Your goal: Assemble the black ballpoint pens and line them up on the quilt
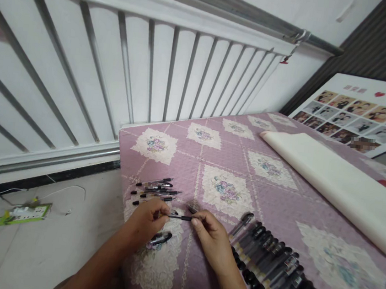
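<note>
My left hand point(145, 222) and my right hand point(212, 238) meet over a purple quilted bed cover point(232, 167). Between their pinched fingertips they hold a thin black pen part point(179, 216), lying level. A black pen barrel point(160, 239) sticks out beneath my left hand, resting in that hand or just below it. Just beyond my left hand lie several assembled pens point(155, 189) in a loose bunch. To the right of my right hand a row of several black pens point(270, 263) lies side by side.
A roll of white paper point(333, 187) lies across the cover at the right. A framed photo collage point(358, 113) leans at the back right. White railing point(118, 67) runs behind. On the floor at the left sits a green power strip point(23, 213) with cables.
</note>
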The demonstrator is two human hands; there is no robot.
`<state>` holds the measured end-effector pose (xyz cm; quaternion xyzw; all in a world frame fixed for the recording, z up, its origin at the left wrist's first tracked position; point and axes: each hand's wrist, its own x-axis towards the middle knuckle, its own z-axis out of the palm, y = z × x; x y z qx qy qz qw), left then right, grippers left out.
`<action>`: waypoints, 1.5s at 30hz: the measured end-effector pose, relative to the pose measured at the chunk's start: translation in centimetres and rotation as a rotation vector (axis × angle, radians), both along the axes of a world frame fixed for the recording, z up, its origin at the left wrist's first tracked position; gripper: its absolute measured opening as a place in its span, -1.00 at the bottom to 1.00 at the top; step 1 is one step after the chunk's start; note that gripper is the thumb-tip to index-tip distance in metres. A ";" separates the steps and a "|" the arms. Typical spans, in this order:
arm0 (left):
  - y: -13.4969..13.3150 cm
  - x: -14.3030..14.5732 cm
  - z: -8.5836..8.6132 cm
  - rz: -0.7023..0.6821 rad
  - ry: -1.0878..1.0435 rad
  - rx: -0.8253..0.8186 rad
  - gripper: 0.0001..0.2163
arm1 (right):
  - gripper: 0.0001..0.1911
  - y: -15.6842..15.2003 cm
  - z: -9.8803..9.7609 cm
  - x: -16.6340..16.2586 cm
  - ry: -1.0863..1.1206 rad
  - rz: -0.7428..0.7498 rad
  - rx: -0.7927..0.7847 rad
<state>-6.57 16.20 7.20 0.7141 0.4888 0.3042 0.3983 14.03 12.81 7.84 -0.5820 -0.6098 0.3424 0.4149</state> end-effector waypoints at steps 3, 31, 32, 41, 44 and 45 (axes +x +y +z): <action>0.0 0.0 0.2 -0.004 0.001 -0.005 -0.91 | -0.72 0.0 0.1 0.0 -0.029 -0.002 -0.017; 0.1 0.1 0.1 0.094 -0.103 -0.090 -0.86 | -0.80 0.4 -1.5 0.8 -0.352 -0.197 0.226; 0.1 0.1 0.2 0.107 -0.122 -0.098 -0.84 | -0.79 0.4 -1.7 0.8 -0.407 -0.183 0.238; 0.0 0.4 0.3 0.137 -0.125 -0.042 -0.79 | -0.70 0.3 -1.8 0.0 -0.754 -0.183 0.090; 0.0 0.5 0.4 0.136 -0.110 -0.031 -0.81 | -0.73 0.3 -1.7 -0.1 -0.745 -0.175 0.049; 0.0 0.6 0.4 0.139 -0.105 -0.032 -0.81 | -0.74 0.3 -1.6 0.0 -0.713 -0.172 0.057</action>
